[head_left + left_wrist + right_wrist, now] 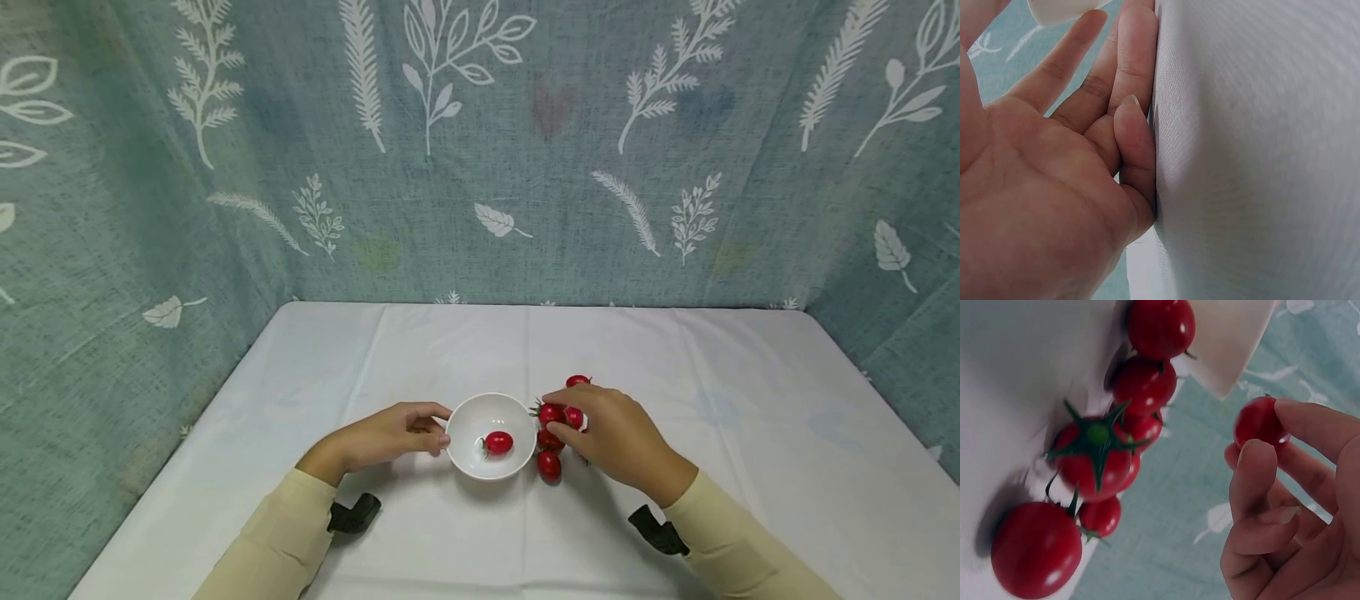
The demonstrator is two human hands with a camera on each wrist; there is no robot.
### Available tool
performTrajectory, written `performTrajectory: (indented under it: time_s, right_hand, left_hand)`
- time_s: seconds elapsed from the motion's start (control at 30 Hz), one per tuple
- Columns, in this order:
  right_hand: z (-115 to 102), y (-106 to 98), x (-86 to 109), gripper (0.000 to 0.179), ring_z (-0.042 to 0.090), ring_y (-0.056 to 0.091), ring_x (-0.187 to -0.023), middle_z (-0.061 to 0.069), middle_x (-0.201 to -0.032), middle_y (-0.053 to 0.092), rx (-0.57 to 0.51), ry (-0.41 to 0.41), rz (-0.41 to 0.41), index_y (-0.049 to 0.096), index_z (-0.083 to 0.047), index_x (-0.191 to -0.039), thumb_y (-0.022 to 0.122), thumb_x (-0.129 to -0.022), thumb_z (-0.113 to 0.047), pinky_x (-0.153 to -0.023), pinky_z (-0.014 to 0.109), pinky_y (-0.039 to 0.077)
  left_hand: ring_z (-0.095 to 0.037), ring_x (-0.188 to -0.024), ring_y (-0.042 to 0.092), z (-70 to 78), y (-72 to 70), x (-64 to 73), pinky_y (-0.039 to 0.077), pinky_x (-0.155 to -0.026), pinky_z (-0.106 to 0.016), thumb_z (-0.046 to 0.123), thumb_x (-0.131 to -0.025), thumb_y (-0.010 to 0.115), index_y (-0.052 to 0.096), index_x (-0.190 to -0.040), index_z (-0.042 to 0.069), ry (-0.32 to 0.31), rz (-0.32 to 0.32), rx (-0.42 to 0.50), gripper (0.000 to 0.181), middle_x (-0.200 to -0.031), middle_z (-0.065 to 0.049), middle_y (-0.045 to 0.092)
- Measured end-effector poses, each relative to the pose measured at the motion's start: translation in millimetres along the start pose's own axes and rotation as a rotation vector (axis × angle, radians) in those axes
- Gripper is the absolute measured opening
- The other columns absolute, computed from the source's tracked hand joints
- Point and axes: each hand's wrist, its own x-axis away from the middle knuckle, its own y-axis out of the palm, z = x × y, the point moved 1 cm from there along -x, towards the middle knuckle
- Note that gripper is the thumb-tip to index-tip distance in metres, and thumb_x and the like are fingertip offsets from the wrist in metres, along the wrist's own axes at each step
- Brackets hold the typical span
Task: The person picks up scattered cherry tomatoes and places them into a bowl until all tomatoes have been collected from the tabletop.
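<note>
My left hand [390,435] is at the left side of a white bowl [463,417], with thumb and index finger holding its edge. In the left wrist view the bowl [1063,9] shows only at the top, and the outer fingers rest along the cloth. One red cherry tomato [498,443] lies inside the bowl. To the right of the bowl, my right hand [618,437] pinches another cherry tomato [1260,422] between thumb and fingertips, raised off the cloth. Several cherry tomatoes [1094,459] with green stems sit in a loose row beneath that hand, partly hidden by it in the head view.
A white cloth [420,350] covers the table, creased in places. Blue-green curtains [480,208] with white leaf prints stand behind and at both sides. Dark wrist mounts [356,513] hang by the beige sleeves [270,533]. The nearest tomato [549,467] lies close to the bowl's right side.
</note>
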Motion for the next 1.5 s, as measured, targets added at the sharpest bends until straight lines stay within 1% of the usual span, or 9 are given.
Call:
performTrajectory:
  time_s: [0.13, 0.3, 0.4, 0.53, 0.63, 0.97, 1.13, 1.4, 1.5]
  right_hand:
    - [-6.8, 5.8, -2.2, 0.036, 0.011, 0.068, -0.095, -0.009, -0.109, 0.074, -0.002, -0.044, 0.001, 0.073, -0.02, -0.118, 0.083, -0.083, -0.025, -0.079, 0.032, 0.055]
    - [-16.4, 11.7, -3.9, 0.037, 0.01, 0.069, -0.098, -0.008, -0.109, 0.074, -0.009, -0.071, -0.024, 0.073, -0.021, -0.118, 0.083, -0.083, -0.024, -0.082, 0.032, 0.056]
    - [-22.1, 15.6, -6.1, 0.037, 0.013, 0.068, -0.096, -0.006, -0.111, 0.073, -0.011, -0.053, -0.051, 0.073, -0.022, -0.119, 0.082, -0.083, -0.025, -0.081, 0.032, 0.056]
    - [-28.1, 20.9, -10.4, 0.035, 0.013, 0.064, -0.088, -0.005, -0.11, 0.073, -0.012, -0.035, -0.089, 0.073, -0.021, -0.118, 0.082, -0.084, -0.025, -0.073, 0.029, 0.053]
    - [-31.1, 24.8, -13.8, 0.035, 0.013, 0.066, -0.09, -0.004, -0.111, 0.074, -0.003, -0.041, -0.098, 0.073, -0.02, -0.118, 0.081, -0.084, -0.025, -0.074, 0.028, 0.054]
    - [-34.6, 38.5, -23.9, 0.032, 0.019, 0.07, -0.103, 0.001, -0.11, 0.075, 0.013, -0.046, -0.129, 0.074, -0.017, -0.116, 0.08, -0.086, -0.024, -0.086, 0.04, 0.056]
    - [-36.1, 42.2, -26.2, 0.032, 0.019, 0.069, -0.104, 0.0, -0.112, 0.075, 0.017, -0.036, -0.154, 0.073, -0.017, -0.116, 0.08, -0.086, -0.024, -0.085, 0.04, 0.056]
    - [-35.4, 47.3, -28.6, 0.03, 0.018, 0.068, -0.106, -0.004, -0.112, 0.075, 0.023, -0.011, -0.205, 0.075, -0.018, -0.115, 0.08, -0.086, -0.026, -0.09, 0.039, 0.055]
    - [-35.1, 49.3, -30.4, 0.03, 0.016, 0.068, -0.102, -0.004, -0.109, 0.075, 0.025, -0.01, -0.218, 0.076, -0.018, -0.114, 0.08, -0.086, -0.026, -0.085, 0.035, 0.056]
  left_hand:
    - [-0.02, -0.101, 0.066, 0.1, 0.4, 0.6, 0.044, -0.095, -0.035, 0.033, -0.095, 0.069, 0.055, -0.138, 0.01, -0.007, 0.004, -0.004, 0.05, -0.111, -0.006, 0.07]
    - [-0.02, -0.101, 0.066, 1.0, 0.6, 1.2, 0.044, -0.095, -0.036, 0.033, -0.095, 0.069, 0.056, -0.138, 0.01, -0.009, 0.003, -0.004, 0.05, -0.111, -0.006, 0.071]
    - [-0.021, -0.101, 0.066, 0.6, 0.6, 0.8, 0.044, -0.095, -0.035, 0.032, -0.095, 0.069, 0.056, -0.137, 0.01, -0.005, -0.002, 0.006, 0.05, -0.111, -0.007, 0.07]
    - [-0.021, -0.101, 0.066, -0.1, 0.9, 0.2, 0.044, -0.094, -0.035, 0.032, -0.095, 0.069, 0.055, -0.138, 0.009, -0.005, -0.003, 0.013, 0.05, -0.111, -0.007, 0.071]
    - [-0.02, -0.1, 0.066, 0.2, 1.2, 0.1, 0.043, -0.094, -0.035, 0.032, -0.095, 0.069, 0.055, -0.138, 0.009, -0.006, -0.004, 0.01, 0.051, -0.11, -0.006, 0.071]
    - [-0.022, -0.101, 0.066, 0.6, 0.7, 0.7, 0.044, -0.094, -0.035, 0.033, -0.095, 0.069, 0.056, -0.137, 0.009, -0.001, -0.007, 0.019, 0.05, -0.112, -0.007, 0.07]
    - [-0.021, -0.102, 0.066, 1.5, 0.6, 1.3, 0.044, -0.094, -0.034, 0.033, -0.096, 0.068, 0.056, -0.138, 0.01, 0.002, -0.011, 0.018, 0.049, -0.113, -0.007, 0.071]
    - [-0.019, -0.099, 0.067, 2.0, 0.6, 0.9, 0.045, -0.094, -0.035, 0.033, -0.096, 0.068, 0.057, -0.137, 0.011, 0.006, -0.005, -0.003, 0.047, -0.11, -0.006, 0.071]
    - [-0.019, -0.099, 0.067, 1.4, 0.2, 1.1, 0.045, -0.093, -0.035, 0.033, -0.096, 0.068, 0.057, -0.136, 0.011, 0.003, -0.003, -0.003, 0.047, -0.11, -0.006, 0.071]
